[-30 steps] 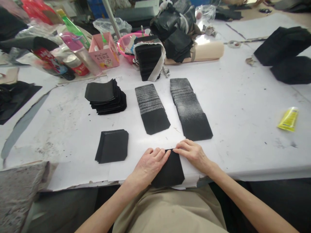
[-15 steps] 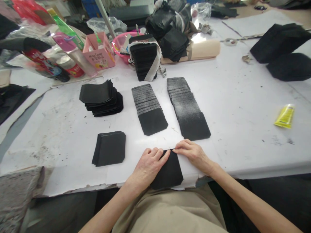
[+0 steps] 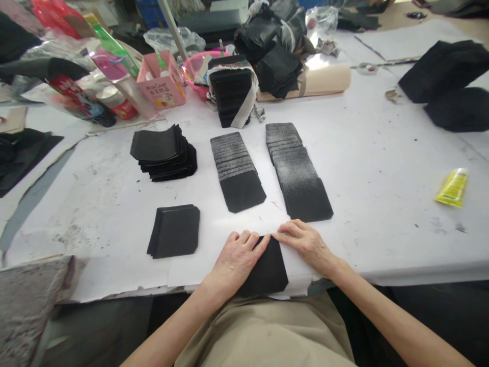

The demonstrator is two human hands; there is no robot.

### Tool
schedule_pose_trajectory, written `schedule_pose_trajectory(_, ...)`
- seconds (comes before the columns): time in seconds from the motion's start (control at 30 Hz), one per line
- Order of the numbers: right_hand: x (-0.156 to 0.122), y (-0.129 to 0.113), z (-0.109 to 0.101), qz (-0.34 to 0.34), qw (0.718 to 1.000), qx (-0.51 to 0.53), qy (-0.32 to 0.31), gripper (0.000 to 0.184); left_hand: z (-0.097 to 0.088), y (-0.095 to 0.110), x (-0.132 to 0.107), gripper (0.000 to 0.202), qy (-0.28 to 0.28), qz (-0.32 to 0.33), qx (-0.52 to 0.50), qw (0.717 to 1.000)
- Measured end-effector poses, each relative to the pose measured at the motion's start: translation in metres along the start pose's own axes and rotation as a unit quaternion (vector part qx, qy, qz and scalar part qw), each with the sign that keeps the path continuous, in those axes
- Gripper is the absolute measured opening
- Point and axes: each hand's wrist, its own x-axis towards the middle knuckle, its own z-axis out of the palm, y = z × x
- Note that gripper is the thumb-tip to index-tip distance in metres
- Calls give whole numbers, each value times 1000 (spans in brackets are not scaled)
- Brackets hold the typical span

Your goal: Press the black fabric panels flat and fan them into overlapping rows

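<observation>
A black leather-like piece (image 3: 269, 270) with cut corners lies at the table's front edge, close to my body. My left hand (image 3: 240, 257) rests over its left side, fingers curled and pressing along the far edge, with the index fingertip near the far right corner. My right hand (image 3: 303, 243) has its fingers bunched at that same corner, its tips almost touching the left index finger. Part of the piece is hidden under my left hand. Beyond are two overlapped rows of black pieces, a left row (image 3: 243, 191) and a right row (image 3: 308, 199), with greyish fuzzy strips exposed.
To the left sit a small stack of black pieces (image 3: 179, 232) and a taller stack (image 3: 155, 145). A tied black bundle (image 3: 231, 94), pink box (image 3: 162, 89) and beige roll (image 3: 326, 80) stand behind. A yellow tube (image 3: 453, 187) lies at right.
My right fingertips have shifted slightly left along the far edge, closer to my left index finger. The view has swung a little, so the table items appear further right.
</observation>
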Motion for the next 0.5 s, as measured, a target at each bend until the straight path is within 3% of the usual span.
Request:
schedule_pose_trajectory(0.23, -1, -3, -2, -5, 1000, -24, 17, 29, 8, 6, -9, 42, 45, -17, 16, 999)
schedule_pose_trajectory(0.5, -1, -13, -4, 29, 997, -42, 63, 29, 29, 6, -68, 39, 160, -95, -31, 982)
